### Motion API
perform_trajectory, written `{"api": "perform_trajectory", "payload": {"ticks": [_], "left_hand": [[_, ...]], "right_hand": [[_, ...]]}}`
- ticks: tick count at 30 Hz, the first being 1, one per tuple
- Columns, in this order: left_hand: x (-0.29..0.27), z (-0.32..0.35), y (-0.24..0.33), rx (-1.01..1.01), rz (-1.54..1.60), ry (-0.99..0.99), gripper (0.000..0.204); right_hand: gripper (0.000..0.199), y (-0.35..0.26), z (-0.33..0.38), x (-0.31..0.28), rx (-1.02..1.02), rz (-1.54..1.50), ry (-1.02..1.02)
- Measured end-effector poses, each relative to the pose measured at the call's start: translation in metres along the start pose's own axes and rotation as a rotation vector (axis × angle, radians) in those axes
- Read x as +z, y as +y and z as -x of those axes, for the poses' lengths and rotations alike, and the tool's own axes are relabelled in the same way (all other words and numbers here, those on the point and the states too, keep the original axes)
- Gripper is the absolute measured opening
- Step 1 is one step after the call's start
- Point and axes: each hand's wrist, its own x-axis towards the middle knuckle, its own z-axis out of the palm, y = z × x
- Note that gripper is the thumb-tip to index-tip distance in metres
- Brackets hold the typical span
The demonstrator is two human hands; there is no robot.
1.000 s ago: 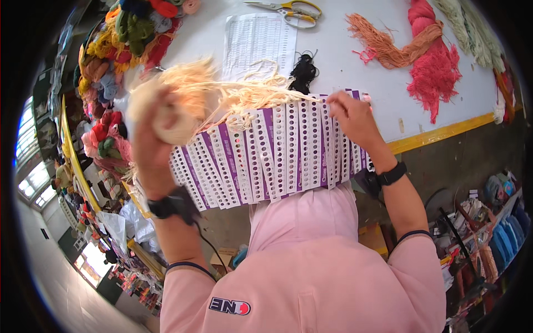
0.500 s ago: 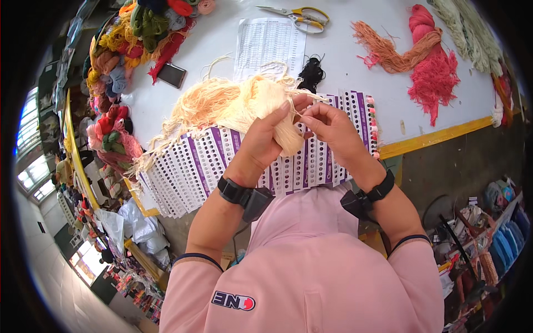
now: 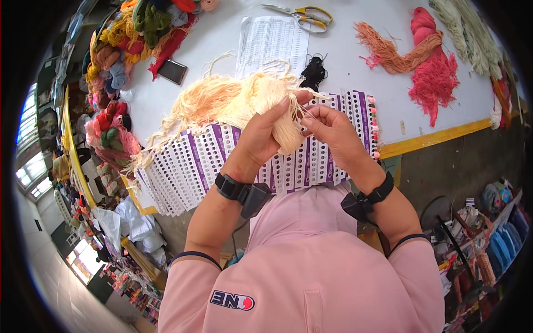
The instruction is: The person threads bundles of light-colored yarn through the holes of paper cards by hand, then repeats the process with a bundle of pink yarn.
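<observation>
A thick skein of cream yarn [image 3: 244,102] lies over a row of punched white and purple thread cards [image 3: 205,161] along the table's near edge. My left hand [image 3: 269,130] is closed round the skein's right end, its thumb on top of the strands. Just to the right, my right hand [image 3: 330,130] pinches a thin cream strand at that end, thumb and forefinger pressed together. The fingertips of both hands are close together, and part of the strand between them is hidden. Cream thread ends hang from the cards at the left.
Beyond the skein lie a printed sheet [image 3: 272,47], yellow-handled scissors [image 3: 305,18], a small black yarn bundle [image 3: 314,73] and a dark phone-like object [image 3: 172,71]. Coloured skeins [image 3: 119,50] heap at the left. Red yarn [image 3: 433,77] and orange yarn [image 3: 397,55] lie at the right.
My right hand has shifted slightly, still pinching at the skein's end. My left hand keeps its hold, and the skein's end sits slightly higher. The view has moved a little.
</observation>
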Motion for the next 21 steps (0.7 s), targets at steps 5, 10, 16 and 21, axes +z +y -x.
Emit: {"api": "perform_trajectory", "payload": {"ticks": [5,10,16,21], "left_hand": [[-0.003,0.000,0.001,0.010,0.013,0.031,0.053],[-0.012,0.000,0.000,-0.021,0.043,-0.052,0.054],[-0.009,-0.002,-0.003,-0.021,-0.028,-0.027,0.054],[-0.014,-0.003,-0.001,-0.011,0.032,0.023,0.055]], "right_hand": [[0.009,-0.001,0.003,-0.004,0.057,-0.023,-0.027],[0.012,0.006,-0.001,-0.011,0.079,-0.090,-0.018],[0.014,0.004,-0.008,0.008,0.037,0.004,0.027],[0.013,0.005,-0.003,-0.002,0.024,-0.023,0.025]]}}
